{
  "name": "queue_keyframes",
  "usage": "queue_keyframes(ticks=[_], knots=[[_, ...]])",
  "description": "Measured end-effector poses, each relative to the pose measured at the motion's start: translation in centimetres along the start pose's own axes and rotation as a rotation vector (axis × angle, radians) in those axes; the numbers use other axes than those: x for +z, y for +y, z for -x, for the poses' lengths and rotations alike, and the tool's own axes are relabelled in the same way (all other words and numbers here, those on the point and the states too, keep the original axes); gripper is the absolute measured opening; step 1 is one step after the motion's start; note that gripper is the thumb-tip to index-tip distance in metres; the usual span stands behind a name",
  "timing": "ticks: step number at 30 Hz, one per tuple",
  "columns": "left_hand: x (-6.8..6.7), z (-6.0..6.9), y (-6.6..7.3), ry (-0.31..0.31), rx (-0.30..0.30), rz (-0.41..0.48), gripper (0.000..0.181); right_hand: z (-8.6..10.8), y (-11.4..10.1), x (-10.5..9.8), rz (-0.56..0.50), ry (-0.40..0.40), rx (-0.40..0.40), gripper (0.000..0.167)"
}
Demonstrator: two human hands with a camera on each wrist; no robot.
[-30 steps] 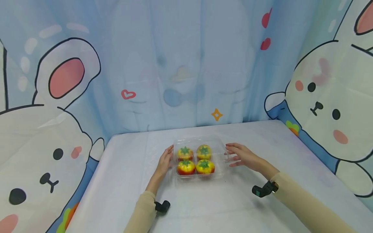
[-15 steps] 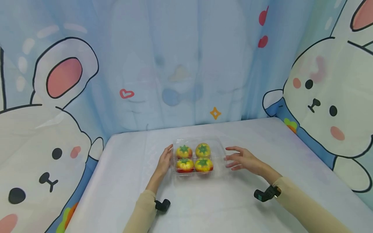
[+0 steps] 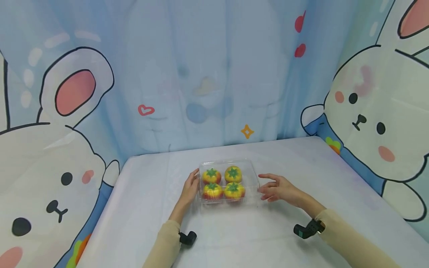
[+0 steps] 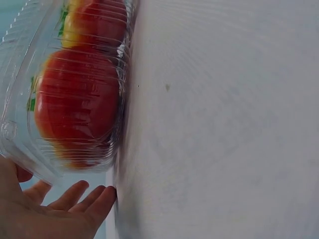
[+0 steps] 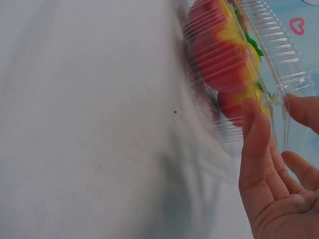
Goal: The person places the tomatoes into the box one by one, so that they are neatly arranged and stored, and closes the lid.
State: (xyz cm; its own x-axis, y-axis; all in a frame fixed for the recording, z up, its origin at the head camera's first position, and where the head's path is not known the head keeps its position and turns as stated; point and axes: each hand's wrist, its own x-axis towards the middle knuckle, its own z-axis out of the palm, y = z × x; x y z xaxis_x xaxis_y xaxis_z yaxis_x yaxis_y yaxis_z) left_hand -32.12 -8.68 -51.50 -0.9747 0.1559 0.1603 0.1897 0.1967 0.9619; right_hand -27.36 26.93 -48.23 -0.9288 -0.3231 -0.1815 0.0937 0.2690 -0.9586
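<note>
A clear plastic box with a lid over it lies on the white table. Inside are several red-and-yellow, tomato-like fruits with green leafy tops. My left hand is against the box's left side; in the left wrist view its fingers are loosely spread below the box end, and the thumb is partly cut off. At the right side is my right hand, index finger stretched out, other fingers bent a little. In the right wrist view its fingertips are at the box's rim corner. Whether the rims are fully snapped together I cannot tell.
The white table reaches back to a light blue curtain printed with rabbits. Dark wrist cameras sit at both cuffs, below beige sleeves.
My right hand has shifted slightly lower along the box's right side, its index finger now apart from the other fingers. The left hand stays in place beside the box.
</note>
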Motion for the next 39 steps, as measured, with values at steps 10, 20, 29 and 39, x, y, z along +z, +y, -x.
queue_keyframes(ticks=[10, 20, 29, 39], knots=[[-0.4, 0.2, 0.4, 0.004, 0.023, -0.086, 0.048, 0.2, 0.4, 0.6, 0.019, -0.045, -0.009, 0.079], [-0.3, 0.5, 0.2, 0.008, 0.001, -0.12, 0.048, 0.1, 0.9, 1.4, -0.034, -0.008, -0.013, 0.08], [-0.1, 0.6, 1.5, -0.01, 0.011, -0.11, 0.047, 0.1, 0.7, 1.4, -0.057, 0.044, -0.001, 0.079], [-0.2, 0.2, 0.7, 0.003, 0.056, -0.11, 0.046, 0.3, 0.4, 1.5, 0.014, 0.062, 0.005, 0.079]])
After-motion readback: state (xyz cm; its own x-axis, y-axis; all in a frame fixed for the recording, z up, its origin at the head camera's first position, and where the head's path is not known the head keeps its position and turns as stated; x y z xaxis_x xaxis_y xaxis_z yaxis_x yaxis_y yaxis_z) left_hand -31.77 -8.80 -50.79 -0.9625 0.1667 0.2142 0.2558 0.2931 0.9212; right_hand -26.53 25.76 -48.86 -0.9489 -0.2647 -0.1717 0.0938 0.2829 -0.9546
